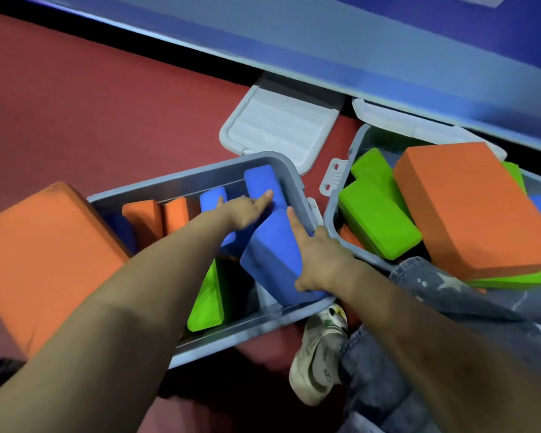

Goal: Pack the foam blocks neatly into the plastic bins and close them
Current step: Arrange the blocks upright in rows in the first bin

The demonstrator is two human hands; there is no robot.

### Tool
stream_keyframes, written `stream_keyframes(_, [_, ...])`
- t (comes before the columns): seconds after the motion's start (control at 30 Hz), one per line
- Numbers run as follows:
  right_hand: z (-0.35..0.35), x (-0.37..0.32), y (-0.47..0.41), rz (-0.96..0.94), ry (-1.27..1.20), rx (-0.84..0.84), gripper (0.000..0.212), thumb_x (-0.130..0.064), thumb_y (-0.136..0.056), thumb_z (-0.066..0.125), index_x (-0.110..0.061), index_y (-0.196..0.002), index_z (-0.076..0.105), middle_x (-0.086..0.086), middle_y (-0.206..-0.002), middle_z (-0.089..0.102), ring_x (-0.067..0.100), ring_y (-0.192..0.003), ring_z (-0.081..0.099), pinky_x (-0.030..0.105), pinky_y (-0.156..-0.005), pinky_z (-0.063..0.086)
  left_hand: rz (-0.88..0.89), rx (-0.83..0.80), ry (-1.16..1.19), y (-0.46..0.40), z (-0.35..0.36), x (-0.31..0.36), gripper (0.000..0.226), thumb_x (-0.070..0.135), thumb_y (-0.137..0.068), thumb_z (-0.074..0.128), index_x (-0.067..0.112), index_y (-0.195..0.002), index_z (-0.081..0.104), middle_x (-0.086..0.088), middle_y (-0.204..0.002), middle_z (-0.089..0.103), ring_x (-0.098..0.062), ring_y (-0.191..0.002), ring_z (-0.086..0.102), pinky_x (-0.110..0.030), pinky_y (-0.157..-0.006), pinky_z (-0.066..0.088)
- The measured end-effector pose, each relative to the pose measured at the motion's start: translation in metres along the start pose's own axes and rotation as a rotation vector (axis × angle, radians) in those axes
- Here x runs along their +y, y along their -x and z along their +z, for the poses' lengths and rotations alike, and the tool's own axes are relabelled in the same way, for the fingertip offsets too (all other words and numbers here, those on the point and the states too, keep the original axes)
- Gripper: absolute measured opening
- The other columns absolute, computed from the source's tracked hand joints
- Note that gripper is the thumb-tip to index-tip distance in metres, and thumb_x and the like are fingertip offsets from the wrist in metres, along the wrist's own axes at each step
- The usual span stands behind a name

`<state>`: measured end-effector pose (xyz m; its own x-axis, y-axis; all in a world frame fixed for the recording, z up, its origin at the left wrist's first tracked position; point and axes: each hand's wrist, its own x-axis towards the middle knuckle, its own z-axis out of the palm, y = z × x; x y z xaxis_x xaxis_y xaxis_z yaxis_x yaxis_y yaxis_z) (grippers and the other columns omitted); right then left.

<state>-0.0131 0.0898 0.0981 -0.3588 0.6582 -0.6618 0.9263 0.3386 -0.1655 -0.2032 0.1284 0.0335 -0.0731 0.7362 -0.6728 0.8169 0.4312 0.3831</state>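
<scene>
A grey plastic bin [197, 165] lies in the middle, holding upright orange blocks [144, 217], blue blocks and a green block [208, 300]. My left hand [247, 210] reaches in with straight fingers touching an upright blue block [261, 182]. My right hand [317, 260] grips a large tilted blue block [272, 264] at the bin's right end, thumb on its near edge. A second grey bin [330, 223] to the right holds green blocks [377, 221] and a big orange block [472, 210] piled loosely.
A large orange block [41, 254] lies on the red floor left of the middle bin. Two pale lids [278, 126] rest beyond the bins against a blue wall panel [356, 48]. My jeans knee [444, 295] and white shoe [320, 354] sit beside the bins.
</scene>
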Motion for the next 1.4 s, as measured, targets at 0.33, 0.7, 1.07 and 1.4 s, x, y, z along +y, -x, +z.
stream_keyframes(0.33, [0.018,0.016,-0.013,0.122,-0.112,0.014,0.127,-0.051,-0.075,0.072,-0.022,-0.143,-0.032,0.026,-0.138,0.03,0.038,-0.11,0.053,0.04,-0.084,0.05,0.069,0.101,0.475,0.012,0.041,-0.03,0.059,0.053,-0.1,0.022,0.024,-0.151,0.025,0.013,-0.158,0.016,-0.01,-0.146,0.016,-0.033,-0.121,0.006])
stream_keyframes(0.7, [0.03,0.004,-0.019,0.147,-0.075,-0.019,0.127,-0.044,-0.078,0.072,-0.02,-0.139,-0.037,0.031,-0.144,0.015,0.036,-0.101,0.056,0.036,-0.08,0.048,-0.017,0.107,0.761,0.047,0.082,-0.032,0.062,0.055,-0.099,0.023,0.02,-0.149,0.033,0.005,-0.154,0.031,-0.014,-0.142,0.029,-0.026,-0.117,0.016])
stream_keyframes(1.07, [0.039,-0.005,-0.042,0.231,0.035,-0.106,0.132,-0.061,-0.074,0.066,-0.013,-0.138,-0.038,0.031,-0.14,0.024,0.028,-0.098,0.054,0.035,-0.084,0.045,-0.187,0.446,0.686,0.064,0.079,-0.078,0.048,0.026,-0.099,0.046,0.0,-0.139,0.042,-0.019,-0.144,0.042,-0.028,-0.134,0.038,-0.033,-0.113,0.028])
stream_keyframes(1.4, [0.058,-0.008,-0.054,0.228,0.123,-0.093,0.13,-0.064,-0.075,0.062,-0.01,-0.138,-0.036,0.024,-0.141,0.022,0.018,-0.072,0.041,0.028,-0.081,0.044,-0.37,0.496,0.703,0.048,0.073,-0.094,0.056,0.018,-0.096,0.047,0.0,-0.145,0.03,-0.02,-0.151,0.029,-0.03,-0.139,0.029,-0.029,-0.113,0.021])
